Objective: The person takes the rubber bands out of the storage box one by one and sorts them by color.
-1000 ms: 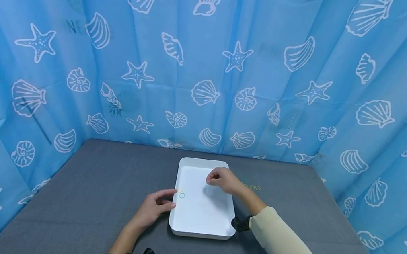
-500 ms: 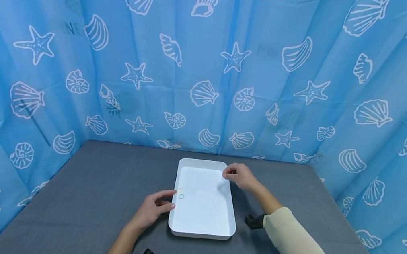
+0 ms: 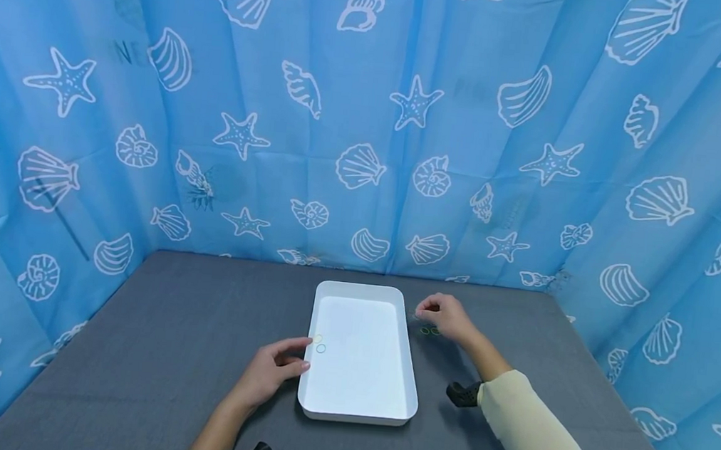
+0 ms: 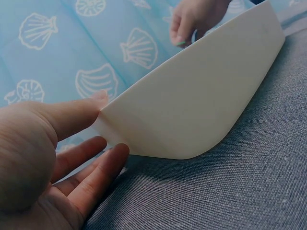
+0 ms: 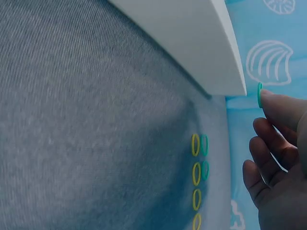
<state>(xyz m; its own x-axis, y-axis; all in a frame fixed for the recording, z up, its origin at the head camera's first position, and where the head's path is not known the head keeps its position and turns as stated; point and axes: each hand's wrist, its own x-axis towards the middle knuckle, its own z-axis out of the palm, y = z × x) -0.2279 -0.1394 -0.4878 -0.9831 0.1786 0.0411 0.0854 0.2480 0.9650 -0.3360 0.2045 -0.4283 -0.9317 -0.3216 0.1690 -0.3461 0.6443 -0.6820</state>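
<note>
A white rectangular tray (image 3: 362, 357) stands on the grey cloth-covered table. My left hand (image 3: 273, 367) is at its left side, fingers fairly straight; in the left wrist view the thumb (image 4: 76, 115) touches the rim and the fingertips rest on the outer wall. Beyond the tray's right edge my right hand (image 3: 449, 317) pinches a small thin green ring (image 5: 259, 95) between thumb and finger, above the table. A yellow ring (image 3: 317, 338) and a green ring (image 3: 321, 349) lie in the tray near its left wall.
Right of the tray, several yellow rings (image 5: 196, 174) lie in a row on the table, with two green rings (image 5: 205, 145) alongside; the right hand partly hides them in the head view. A blue shell-patterned curtain (image 3: 370, 118) hangs behind the table.
My right hand has moved right, from over the tray across its edge to above the table by the rings, with a ring in its fingers. My left hand has stayed at the tray's side.
</note>
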